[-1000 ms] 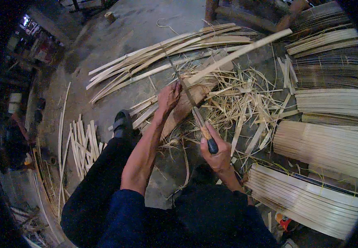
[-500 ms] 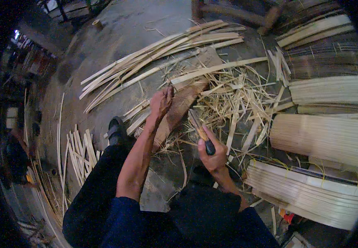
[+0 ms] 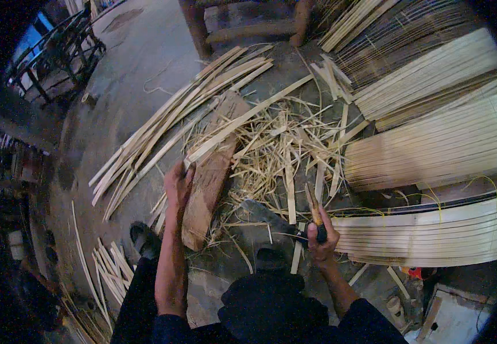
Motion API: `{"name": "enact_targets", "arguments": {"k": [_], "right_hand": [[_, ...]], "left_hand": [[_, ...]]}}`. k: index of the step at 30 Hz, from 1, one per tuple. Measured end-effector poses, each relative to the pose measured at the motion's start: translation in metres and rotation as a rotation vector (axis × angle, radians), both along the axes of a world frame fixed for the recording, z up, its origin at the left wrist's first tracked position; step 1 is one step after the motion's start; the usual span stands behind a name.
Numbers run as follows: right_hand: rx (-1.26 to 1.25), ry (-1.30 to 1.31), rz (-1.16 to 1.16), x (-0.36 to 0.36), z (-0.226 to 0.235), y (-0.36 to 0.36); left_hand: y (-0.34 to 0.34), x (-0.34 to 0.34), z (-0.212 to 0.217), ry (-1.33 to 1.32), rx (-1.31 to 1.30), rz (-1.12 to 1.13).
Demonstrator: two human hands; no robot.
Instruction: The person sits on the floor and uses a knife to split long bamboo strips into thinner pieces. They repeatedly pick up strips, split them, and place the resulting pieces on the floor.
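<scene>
Left hand [image 3: 178, 184]: fingers closed on bamboo strip [image 3: 243, 119] over wooden block [image 3: 209, 182]. Right hand [image 3: 321, 241]: fingers gripped knife [image 3: 315, 213]. Steadying the strip against the block seemed best before cutting.

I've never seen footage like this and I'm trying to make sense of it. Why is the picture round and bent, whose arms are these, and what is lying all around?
A wide fisheye camera worn on a person's head looks down, so straight edges curve. The arms are the wearer's own. The left hand grips a long bamboo strip resting on a wooden block. The right hand holds a knife by its handle. Shavings litter the concrete floor, with loose slats on the left and stacked strips on the right.
</scene>
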State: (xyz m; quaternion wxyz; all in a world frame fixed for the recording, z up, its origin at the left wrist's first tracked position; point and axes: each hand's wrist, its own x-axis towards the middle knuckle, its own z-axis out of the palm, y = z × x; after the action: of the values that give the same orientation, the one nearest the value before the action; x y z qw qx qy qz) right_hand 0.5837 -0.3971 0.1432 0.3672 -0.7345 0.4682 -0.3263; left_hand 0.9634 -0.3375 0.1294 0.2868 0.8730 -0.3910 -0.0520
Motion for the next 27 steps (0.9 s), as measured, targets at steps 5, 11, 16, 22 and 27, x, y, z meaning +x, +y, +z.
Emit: {"name": "enact_targets", "arguments": {"k": [5,11,16,22,27], "right_hand": [[-0.164,0.305,0.169,0.018,0.007,-0.008],[0.708,-0.740,0.239,0.174,-0.037,-0.081],[1.290,-1.316,0.052,0.247,0.029,-0.118],[1.203,-1.108,-0.197,0.213,-0.052,-0.108],[1.199,-0.867,-0.130,0.171,-0.070,-0.045]], "left_hand": [[-0.014,-0.013,0.067,0.109,-0.103,-0.134],[-0.030,-0.069,0.131,-0.029,0.030,-0.335],[-0.018,-0.072,0.120,-0.069,0.057,-0.410],[-0.012,-0.011,0.183,0.204,-0.433,-0.024],[0.002,0.057,0.245,-0.412,-0.309,-0.144]]}}
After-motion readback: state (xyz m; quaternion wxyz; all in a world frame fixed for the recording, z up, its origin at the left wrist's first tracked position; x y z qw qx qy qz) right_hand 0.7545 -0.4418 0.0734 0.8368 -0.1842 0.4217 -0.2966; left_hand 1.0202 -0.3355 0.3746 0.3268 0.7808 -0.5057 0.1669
